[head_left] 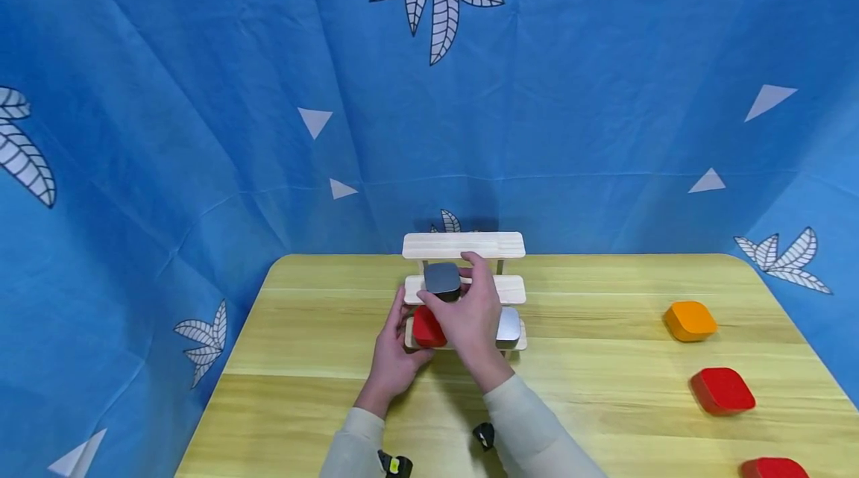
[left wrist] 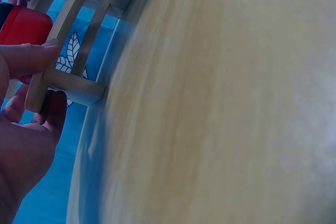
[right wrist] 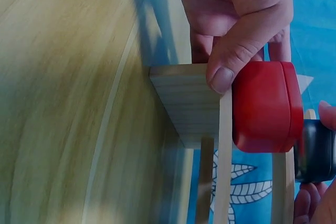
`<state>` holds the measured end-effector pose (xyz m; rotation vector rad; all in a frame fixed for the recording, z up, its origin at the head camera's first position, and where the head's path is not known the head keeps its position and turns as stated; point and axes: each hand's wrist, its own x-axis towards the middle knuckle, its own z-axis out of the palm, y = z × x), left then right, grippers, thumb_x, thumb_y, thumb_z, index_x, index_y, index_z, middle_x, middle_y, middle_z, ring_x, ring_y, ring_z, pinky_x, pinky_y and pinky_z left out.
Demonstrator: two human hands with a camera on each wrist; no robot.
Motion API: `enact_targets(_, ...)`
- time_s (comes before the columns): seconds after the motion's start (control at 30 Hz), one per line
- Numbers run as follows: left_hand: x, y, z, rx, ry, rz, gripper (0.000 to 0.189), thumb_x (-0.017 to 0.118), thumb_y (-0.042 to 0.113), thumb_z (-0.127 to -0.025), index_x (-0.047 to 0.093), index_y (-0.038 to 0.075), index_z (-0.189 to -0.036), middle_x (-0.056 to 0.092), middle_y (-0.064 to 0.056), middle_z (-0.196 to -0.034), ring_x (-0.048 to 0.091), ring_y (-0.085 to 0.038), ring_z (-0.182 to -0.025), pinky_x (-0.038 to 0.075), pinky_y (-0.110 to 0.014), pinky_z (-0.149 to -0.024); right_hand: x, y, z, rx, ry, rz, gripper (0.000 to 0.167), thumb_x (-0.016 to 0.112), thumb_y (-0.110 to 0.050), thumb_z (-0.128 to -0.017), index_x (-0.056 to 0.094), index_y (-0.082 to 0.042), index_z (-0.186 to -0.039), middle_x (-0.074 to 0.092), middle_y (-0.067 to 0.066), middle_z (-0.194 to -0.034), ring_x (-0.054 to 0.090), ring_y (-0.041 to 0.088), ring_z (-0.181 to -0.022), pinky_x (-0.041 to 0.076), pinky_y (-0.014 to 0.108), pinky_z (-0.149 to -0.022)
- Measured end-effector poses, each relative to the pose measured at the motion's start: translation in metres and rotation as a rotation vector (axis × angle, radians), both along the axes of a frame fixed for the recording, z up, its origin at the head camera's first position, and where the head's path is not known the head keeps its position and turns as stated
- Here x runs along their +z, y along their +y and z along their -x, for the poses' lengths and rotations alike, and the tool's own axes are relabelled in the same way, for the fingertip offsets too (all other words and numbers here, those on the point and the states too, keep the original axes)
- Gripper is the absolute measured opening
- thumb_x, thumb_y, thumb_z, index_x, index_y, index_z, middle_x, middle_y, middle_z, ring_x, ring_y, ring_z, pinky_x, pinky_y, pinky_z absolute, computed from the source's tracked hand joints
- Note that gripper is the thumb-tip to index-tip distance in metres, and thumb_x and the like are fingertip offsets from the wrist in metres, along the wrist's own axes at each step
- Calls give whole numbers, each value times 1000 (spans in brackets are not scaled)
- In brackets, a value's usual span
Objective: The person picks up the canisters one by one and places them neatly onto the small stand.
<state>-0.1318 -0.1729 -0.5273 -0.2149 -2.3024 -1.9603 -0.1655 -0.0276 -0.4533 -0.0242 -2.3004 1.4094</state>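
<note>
Black tin (head_left: pixel 443 280), pinched by the right grip (head_left: pixel 473 314) between thumb (head_left: pixel 435 303) and fingers (head_left: pixel 478 266), left grip (head_left: pixel 392 360) clasping a wooden rack (head_left: pixel 463 245)

The tabletop (head_left: pixel 322 329) is pale yellow wood with long, darker grain streaks. Close to its back edge, the stand (head_left: pixel 463 245) is lighter, creamy wood. There, one box (head_left: pixel 442 280) has a slate-grey top and black sides, another box (head_left: pixel 429 327) is solid red, and a third box (head_left: pixel 508 326) has a silvery top. Toward the tabletop's right edge come an orange box (head_left: pixel 690 321) and two red boxes (head_left: pixel 722 391). Beyond the back edge, the blue cloth (head_left: pixel 570 90) carries white leaves with black outlines and veins, plus plain whitish triangles. The sleeves (head_left: pixel 537 426) are off-white.
</note>
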Motion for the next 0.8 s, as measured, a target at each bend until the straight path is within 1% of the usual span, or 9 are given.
enact_targets(0.1,1,0,0,4,-17,17,119,76,-20,-73,13,30,-162,43,0,-149,41,-21,-136,46,-30,-101,0,-3,0,1,2,-16,84,94,-37,-65,49,-20,-135,61,1,-112,62,18,-89,51,38,-75)
enact_targets(0.17,1,0,0,3,-17,25,120,75,-20,-73,13,32,-162,43,-1,-149,42,-21,-136,46,-31,-102,1,-5,0,-4,5,-26,85,94,-38,-65,49,-20,-135,61,1,-112,62,18,-90,51,39,-75)
enact_targets(0.23,1,-1,0,4,-16,35,120,75,-20,-73,13,31,-162,43,-2,-148,42,-21,-136,45,-31,-103,1,-6,0,-8,5,-36,86,94,-40,-65,49,-20,-136,61,2,-113,62,18,-91,52,39,-75)
enact_targets(0.43,1,-1,0,8,-10,43,117,75,-20,-73,14,24,-162,44,-2,-147,42,-21,-135,43,-33,-105,-2,-10,1,-8,14,-67,86,94,-41,-65,49,-19,-136,59,3,-115,61,19,-96,53,39,-75)
enact_targets(0.5,0,-1,0,12,-10,51,116,76,-18,-73,15,24,-162,44,-3,-147,41,-22,-137,41,-34,-107,-2,-11,2,-9,25,-79,87,94,-42,-65,50,-19,-136,59,5,-115,61,19,-96,53,39,-74)
enact_targets(0.67,-1,-1,0,23,-32,71,118,78,-15,-73,15,31,-162,42,-3,-150,39,-23,-139,39,-36,-108,-3,-14,3,-13,43,-110,89,93,-45,-65,49,-19,-137,60,6,-113,61,19,-94,52,39,-70)
enact_targets(0.73,-1,-1,1,25,-33,66,119,78,-16,-72,15,31,-162,42,-3,-150,40,-23,-138,39,-35,-108,-3,-15,3,-15,42,-120,90,93,-46,-64,49,-19,-137,60,7,-113,61,18,-93,52,39,-69)
enact_targets(0.8,-2,-2,2,23,-23,60,119,78,-17,-72,15,29,-162,43,-3,-150,41,-24,-137,39,-36,-108,-4,-16,4,-14,39,-127,90,93,-47,-64,49,-20,-138,60,7,-113,61,18,-93,52,38,-68)
